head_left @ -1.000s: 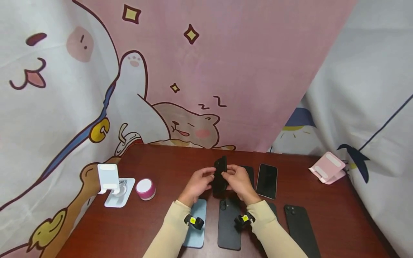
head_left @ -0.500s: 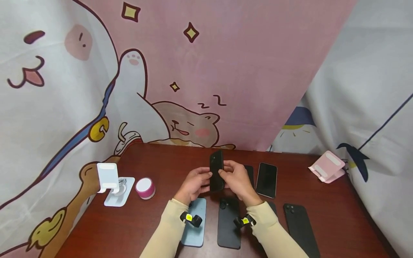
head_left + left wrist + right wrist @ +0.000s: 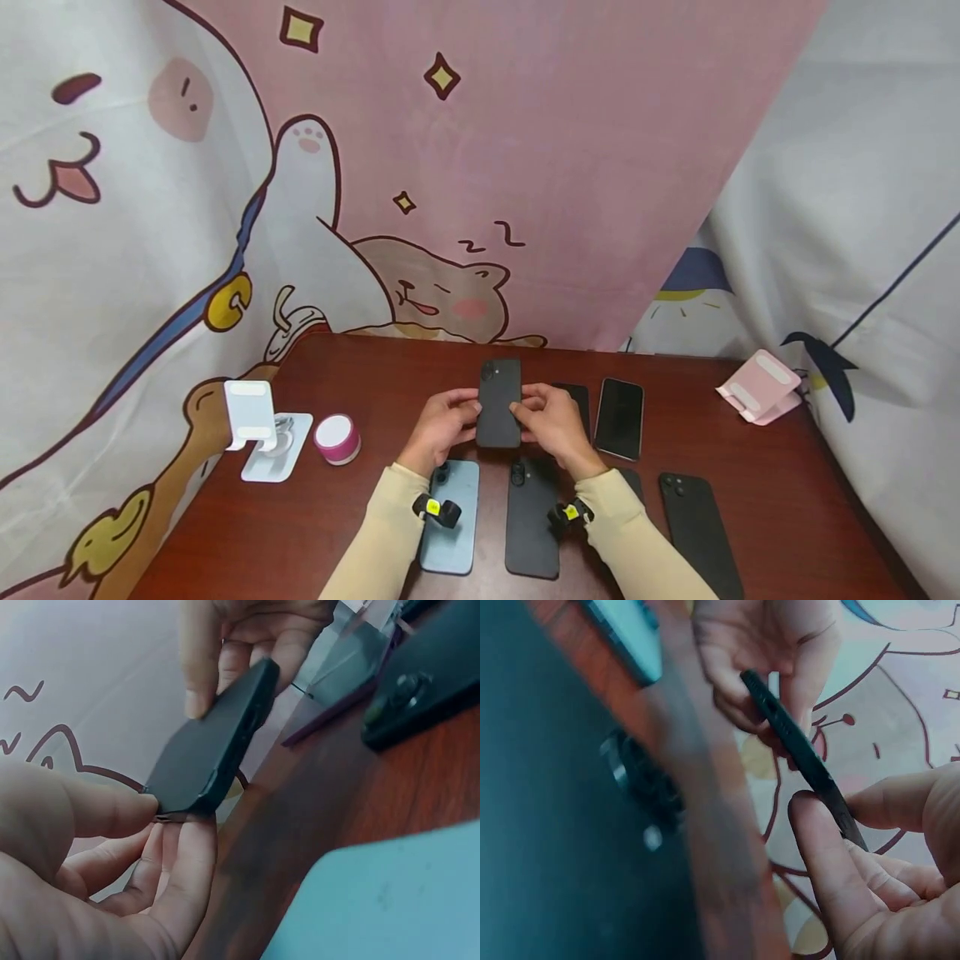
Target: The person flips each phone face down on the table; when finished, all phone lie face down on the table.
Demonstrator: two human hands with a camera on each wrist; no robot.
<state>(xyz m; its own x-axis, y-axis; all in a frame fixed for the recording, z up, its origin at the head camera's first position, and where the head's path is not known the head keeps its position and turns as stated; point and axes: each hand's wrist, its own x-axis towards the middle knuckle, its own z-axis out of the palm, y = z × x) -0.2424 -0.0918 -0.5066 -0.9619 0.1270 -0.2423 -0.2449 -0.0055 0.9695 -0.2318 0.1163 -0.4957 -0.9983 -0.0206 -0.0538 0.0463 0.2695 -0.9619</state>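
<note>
A black smartphone (image 3: 499, 408) is held upright above the table, its back with the camera corner facing me in the head view. My left hand (image 3: 441, 427) pinches its left edge between thumb and fingers. On the opposite edge, my right hand (image 3: 557, 427) grips with the thumb on the back and fingers behind. Seen from the right wrist, the phone (image 3: 802, 754) is nearly edge-on, showing a slim dark side. Below the hands lie a light blue phone (image 3: 454, 546) and a dark grey phone (image 3: 531, 533), both back up.
Another dark phone (image 3: 576, 397) and a screen-up phone (image 3: 620, 419) lie beyond the right hand. A black phone (image 3: 701, 525) rests farther right; one more (image 3: 632, 482) is partly under the right forearm. A white stand (image 3: 255, 417), pink-and-white jar (image 3: 337, 439) and pink stand (image 3: 760, 387) flank them.
The held phone has turned from nearly edge-on, past its dark front, to its back facing me. It has shifted slightly left; both hands still hold it.
</note>
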